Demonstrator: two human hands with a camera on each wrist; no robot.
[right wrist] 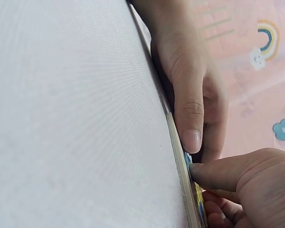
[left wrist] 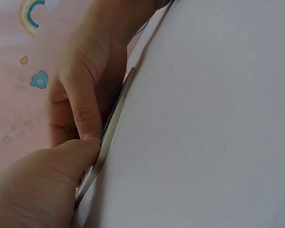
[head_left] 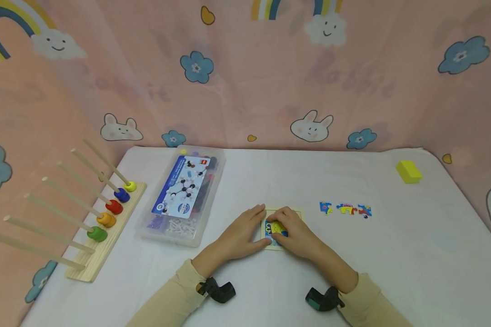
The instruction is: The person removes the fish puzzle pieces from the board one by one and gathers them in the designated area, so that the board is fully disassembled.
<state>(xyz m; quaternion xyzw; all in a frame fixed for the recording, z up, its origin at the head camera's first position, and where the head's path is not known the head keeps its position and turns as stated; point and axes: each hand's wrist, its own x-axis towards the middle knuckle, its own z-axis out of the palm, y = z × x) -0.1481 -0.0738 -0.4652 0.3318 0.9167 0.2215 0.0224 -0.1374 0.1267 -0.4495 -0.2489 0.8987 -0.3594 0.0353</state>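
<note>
A small jigsaw puzzle board (head_left: pixel 275 248) with a pale wooden frame lies flat on the white table, blue and yellow pieces inside it. My left hand (head_left: pixel 238 234) rests along its left side, fingers fairly straight, thumb touching the lower left edge. Over the right part of the board, my right hand (head_left: pixel 300 234) has bent fingers and thumb around a yellow and blue puzzle piece (head_left: pixel 279 228). The right wrist view shows the right thumb (right wrist: pixel 218 172) against the board's face near the left thumb (right wrist: pixel 190 118). The hands cover much of the board.
Loose puzzle pieces (head_left: pixel 347 209) lie right of the board. A yellow block (head_left: pixel 409 171) sits at the far right. To the left are a clear plastic case (head_left: pixel 194 229) of molecule model parts and a wooden peg rack (head_left: pixel 102 254) with coloured beads. A printed pink cloth (head_left: pixel 245 91) hangs behind.
</note>
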